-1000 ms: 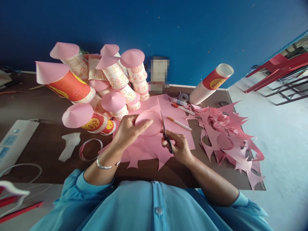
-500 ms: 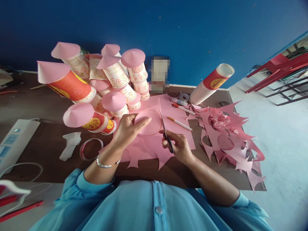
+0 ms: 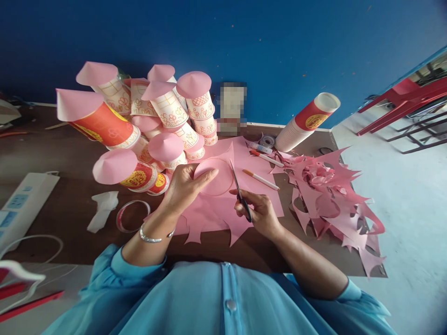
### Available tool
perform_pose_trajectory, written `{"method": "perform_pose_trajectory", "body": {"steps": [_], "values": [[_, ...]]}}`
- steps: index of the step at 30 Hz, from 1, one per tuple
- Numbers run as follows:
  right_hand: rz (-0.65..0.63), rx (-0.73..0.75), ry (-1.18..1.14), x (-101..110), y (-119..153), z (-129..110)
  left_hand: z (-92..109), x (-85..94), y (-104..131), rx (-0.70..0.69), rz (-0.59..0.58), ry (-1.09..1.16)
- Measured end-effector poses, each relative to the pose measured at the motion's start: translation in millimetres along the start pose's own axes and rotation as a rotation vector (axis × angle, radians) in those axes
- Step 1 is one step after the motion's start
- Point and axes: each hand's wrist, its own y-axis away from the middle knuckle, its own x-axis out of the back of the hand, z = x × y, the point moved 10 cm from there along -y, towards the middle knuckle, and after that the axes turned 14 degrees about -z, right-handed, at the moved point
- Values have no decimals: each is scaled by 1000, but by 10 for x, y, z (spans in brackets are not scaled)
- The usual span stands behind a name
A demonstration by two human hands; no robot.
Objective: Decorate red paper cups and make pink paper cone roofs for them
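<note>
A piece of pink paper (image 3: pixel 217 179) with a circle drawn on it is pinched between the thumb and fingers of my left hand (image 3: pixel 186 186). My right hand (image 3: pixel 259 211) has its fingers in the handles of black-handled scissors (image 3: pixel 243 200), whose blades point up and away at the right edge of the drawn circle. Beneath both hands lie larger pink sheets (image 3: pixel 256 160). An orange-capped marker (image 3: pixel 261 180) rests on them, right of the scissors.
Decorated paper cups (image 3: pixel 169 110) with pink cone tops stand at the back left. A tall cup stack (image 3: pixel 303 123) leans behind pink scraps (image 3: pixel 331 204) on the right. A tape ring (image 3: pixel 119 218) and power strip (image 3: pixel 26 204) lie left.
The pink piece and the scissor blades have shifted very slightly to the left. Both hands keep their holds.
</note>
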Motion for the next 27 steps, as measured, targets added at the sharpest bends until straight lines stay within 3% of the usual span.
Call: {"method": "perform_pose_trajectory", "body": {"steps": [27], "values": [[-13, -5, -15, -9, -4, 39, 25, 49, -33, -77, 17, 90]]}}
